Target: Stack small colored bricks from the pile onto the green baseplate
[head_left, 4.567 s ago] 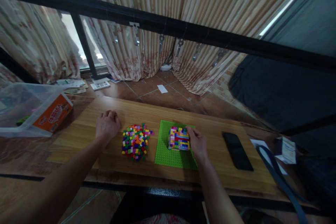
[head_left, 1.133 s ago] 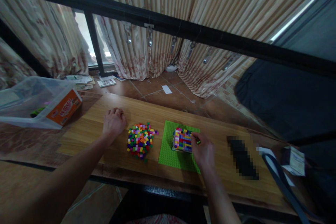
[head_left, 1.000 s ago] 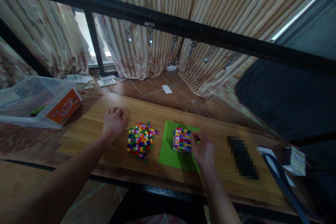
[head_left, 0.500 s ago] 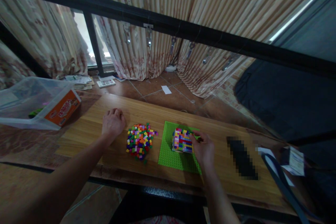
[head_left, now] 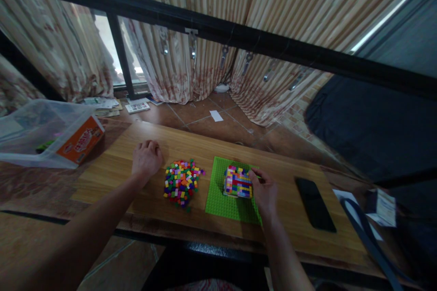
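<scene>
A block of many-coloured small bricks (head_left: 236,181) stands on a green baseplate (head_left: 221,200) on the wooden table (head_left: 109,168). My right hand (head_left: 263,191) rests against the block's right side with its fingers curled at the top far corner; what they pinch, if anything, is too small to name. A heap of loose coloured bricks (head_left: 180,182) lies left of the baseplate. My left hand (head_left: 146,159) lies on the table just left of the heap, fingers curled in a loose fist, holding nothing that I can see.
A black phone (head_left: 314,209) lies flat on the table to the right. A clear plastic bin (head_left: 37,132) with an orange box (head_left: 80,141) sits at far left. A dark strap (head_left: 365,236) and paper lie at the right edge. Curtains and tiled floor are behind.
My right hand has shifted a little along the block's right side, fingers closing toward its top far corner. The left hand and the brick heap have stayed put.
</scene>
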Demonstrator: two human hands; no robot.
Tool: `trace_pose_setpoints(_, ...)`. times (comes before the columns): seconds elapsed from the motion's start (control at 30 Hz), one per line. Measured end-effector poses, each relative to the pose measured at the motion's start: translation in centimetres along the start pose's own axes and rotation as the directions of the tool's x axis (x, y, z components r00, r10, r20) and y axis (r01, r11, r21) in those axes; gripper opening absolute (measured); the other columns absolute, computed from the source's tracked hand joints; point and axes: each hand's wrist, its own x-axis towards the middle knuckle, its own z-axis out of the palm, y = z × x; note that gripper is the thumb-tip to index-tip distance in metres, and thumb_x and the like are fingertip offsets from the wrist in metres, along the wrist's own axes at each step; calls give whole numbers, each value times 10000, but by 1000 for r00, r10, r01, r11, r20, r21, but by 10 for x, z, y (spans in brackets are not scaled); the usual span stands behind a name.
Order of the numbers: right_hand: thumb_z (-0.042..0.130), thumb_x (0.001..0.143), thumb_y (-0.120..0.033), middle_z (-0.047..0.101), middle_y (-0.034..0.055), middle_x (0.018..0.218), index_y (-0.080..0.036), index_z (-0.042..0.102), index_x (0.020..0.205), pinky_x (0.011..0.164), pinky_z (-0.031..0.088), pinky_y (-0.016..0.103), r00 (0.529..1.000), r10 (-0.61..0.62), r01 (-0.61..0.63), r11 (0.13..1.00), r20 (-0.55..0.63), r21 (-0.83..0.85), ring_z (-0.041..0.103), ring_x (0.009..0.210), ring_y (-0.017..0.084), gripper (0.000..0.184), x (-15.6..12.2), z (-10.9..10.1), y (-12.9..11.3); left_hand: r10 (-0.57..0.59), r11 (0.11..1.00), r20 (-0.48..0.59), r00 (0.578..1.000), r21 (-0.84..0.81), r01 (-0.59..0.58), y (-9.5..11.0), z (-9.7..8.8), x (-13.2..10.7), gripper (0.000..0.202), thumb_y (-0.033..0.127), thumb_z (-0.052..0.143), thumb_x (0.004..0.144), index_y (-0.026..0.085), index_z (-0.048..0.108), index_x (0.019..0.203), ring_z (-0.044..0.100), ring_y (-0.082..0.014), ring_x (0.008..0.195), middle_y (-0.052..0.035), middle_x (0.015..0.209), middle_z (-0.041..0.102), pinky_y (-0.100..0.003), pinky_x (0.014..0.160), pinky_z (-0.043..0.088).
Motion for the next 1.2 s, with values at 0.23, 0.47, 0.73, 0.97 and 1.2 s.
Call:
trace_pose_setpoints(0.23,732,663,-590,751,74,755,-145,770,900,577,549,337,999,34,-37,990,22,135,675,628,215,506,8,6,1,-10,999,28,1000,-33,11,2,-3,1,299,261,385,881,173,650,989,570,-315,1043,-153,1099,663,-461,931,420)
trace_pose_setpoints(0.47,677,712,-605,764,99,832,-134,772,905,623,540,327,998,8,-10,1000,58,26,687,701,219,518,11,4,2,-15,1000,27,1000,-5,16,2,-4,0,300,266,377,887,175,646,985,569,-307,1045,-148,1099,662,-448,928,423)
trace_pose_setpoints(0.73,676,700,-622,756,99,797,-144,776,814,653,539,347,998,-55,55,998,17,-37,683,703,231,501,11,6,-6,-2,1000,6,1000,-18,2,1,-2,0,278,258,391,873,187,646,956,573,-297,1027,-138,1051,664,-451,924,425)
trace_pose_setpoints(0.97,624,775,-614,754,96,848,-129,743,999,658,534,334,999,-33,33,999,8,20,680,727,224,547,-2,-1,-7,-2,1000,13,1000,-6,2,3,-4,0,284,253,380,884,179,642,964,575,-302,1017,-144,1072,665,-447,913,427)
trace_pose_setpoints(1.2,604,864,-520,740,103,975,-169,740,975,807,529,370,968,-208,206,978,-138,-28,683,880,236,393,-59,0,-28,-30,999,56,998,-43,32,6,-6,-2,294,252,388,891,159,644,1003,562,-319,1062,-160,1104,656,-465,932,422)
